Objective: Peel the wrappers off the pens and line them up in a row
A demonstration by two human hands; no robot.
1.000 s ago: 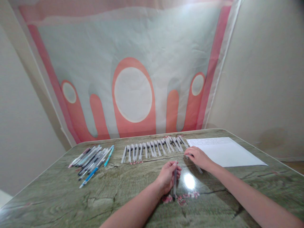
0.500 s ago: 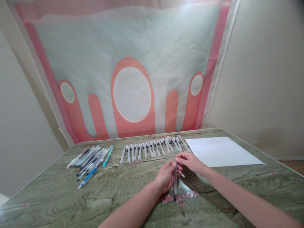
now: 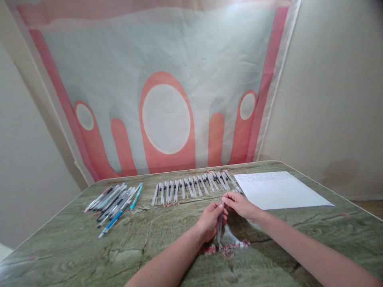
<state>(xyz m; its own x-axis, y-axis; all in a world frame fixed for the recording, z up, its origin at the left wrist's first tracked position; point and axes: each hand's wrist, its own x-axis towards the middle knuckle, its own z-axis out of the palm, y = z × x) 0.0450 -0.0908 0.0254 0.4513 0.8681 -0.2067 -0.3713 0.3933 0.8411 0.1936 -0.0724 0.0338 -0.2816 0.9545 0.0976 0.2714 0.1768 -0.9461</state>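
Observation:
My left hand (image 3: pixel 212 220) is closed around a pen (image 3: pixel 220 229) with a dark, see-through barrel. The pen stands nearly upright, its dark lower end just over the pink blossom print on the table. At the pen's upper end, the fingertips of my right hand (image 3: pixel 237 204) are pinched together, and the two hands touch or nearly touch there. What exactly lies between the right fingertips is partly hidden.
Behind my hands, several clear pens and tubes with black parts (image 3: pixel 191 187) lie in a row. A loose pile of pens (image 3: pixel 115 201) is at the left, with a blue pen (image 3: pixel 110 224) nearest. A white sheet of paper (image 3: pixel 281 193) lies at the right on the wood-patterned table (image 3: pixel 167 227).
The pen's lower end has swung slightly left. My right hand has shifted a little to the right, and a small white tip below its fingers is now out of sight.

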